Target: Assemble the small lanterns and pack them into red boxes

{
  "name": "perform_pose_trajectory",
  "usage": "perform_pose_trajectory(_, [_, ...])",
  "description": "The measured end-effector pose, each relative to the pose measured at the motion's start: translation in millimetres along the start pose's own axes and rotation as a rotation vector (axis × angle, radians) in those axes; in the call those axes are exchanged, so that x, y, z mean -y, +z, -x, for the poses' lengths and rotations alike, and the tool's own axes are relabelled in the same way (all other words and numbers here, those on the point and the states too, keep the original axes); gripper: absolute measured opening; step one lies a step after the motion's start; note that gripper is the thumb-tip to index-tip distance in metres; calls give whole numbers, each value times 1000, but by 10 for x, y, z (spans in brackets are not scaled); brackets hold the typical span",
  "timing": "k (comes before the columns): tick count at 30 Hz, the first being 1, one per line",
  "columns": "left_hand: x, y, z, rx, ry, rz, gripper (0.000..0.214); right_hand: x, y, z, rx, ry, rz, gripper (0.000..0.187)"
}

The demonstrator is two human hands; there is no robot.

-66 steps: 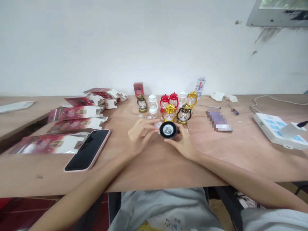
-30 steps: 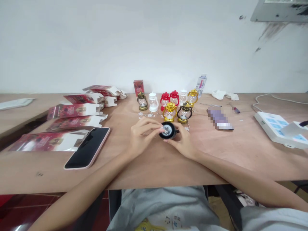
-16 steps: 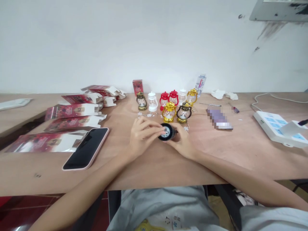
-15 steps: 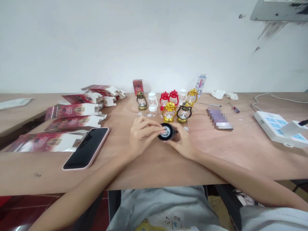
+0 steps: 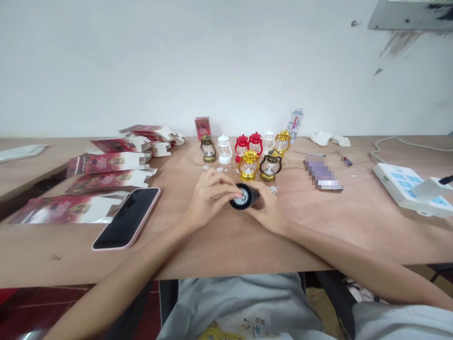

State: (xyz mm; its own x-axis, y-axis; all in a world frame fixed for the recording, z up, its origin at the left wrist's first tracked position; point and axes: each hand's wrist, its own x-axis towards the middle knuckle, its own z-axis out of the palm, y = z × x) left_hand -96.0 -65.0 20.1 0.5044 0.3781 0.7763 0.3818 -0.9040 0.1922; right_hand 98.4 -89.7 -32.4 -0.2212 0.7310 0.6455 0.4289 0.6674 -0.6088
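My right hand [image 5: 269, 208] is wrapped round a dark lantern [image 5: 252, 196], which lies tilted with its round black base and pale centre towards me. The fingertips of my left hand [image 5: 210, 196] are pinched together at the edge of that base. Whatever is between them is too small to make out. Just behind the hands stand a gold lantern [image 5: 249, 166] and a bronze lantern [image 5: 271, 166]. Further back are red lanterns [image 5: 242, 148], a white lantern [image 5: 224, 149], another bronze lantern [image 5: 208, 149] and another gold one. Small white tags [image 5: 222, 169] lie among them.
Flattened red boxes [image 5: 106, 163] and a phone [image 5: 126, 219] lie to the left. A small red box [image 5: 203, 128] and a bottle [image 5: 295, 123] stand by the wall. On the right are a purple packet [image 5: 323, 174], a screwdriver [image 5: 347, 161], crumpled tissues [image 5: 321, 138] and a power strip [image 5: 406, 189].
The dark lantern has shifted slightly left and down, and its base has turned a little. My left fingertips have moved with it, staying at the base.
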Motion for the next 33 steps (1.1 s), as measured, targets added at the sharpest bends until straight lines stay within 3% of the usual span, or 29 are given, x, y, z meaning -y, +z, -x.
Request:
perform_pose_trajectory(11, [-26, 41, 21, -14, 29, -7, 14, -11, 0, 11, 0, -15, 1, 42])
perform_pose_trajectory(14, [-27, 73, 43, -31, -53, 41, 14, -6, 2, 11, -11, -14, -4, 42])
perform_pose_trajectory(18, [-20, 103, 48, 8, -179, 197, 32, -18, 6, 16, -20, -33, -2, 42])
perform_pose_trajectory(24, [-45, 110, 35, 15, -307, 371, 20, -22, -1, 20, -11, -61, 5, 42])
perform_pose_trajectory(33, [-48, 135, 60, 15, -269, 405, 21, -25, -1, 25, -12, -150, 59, 38])
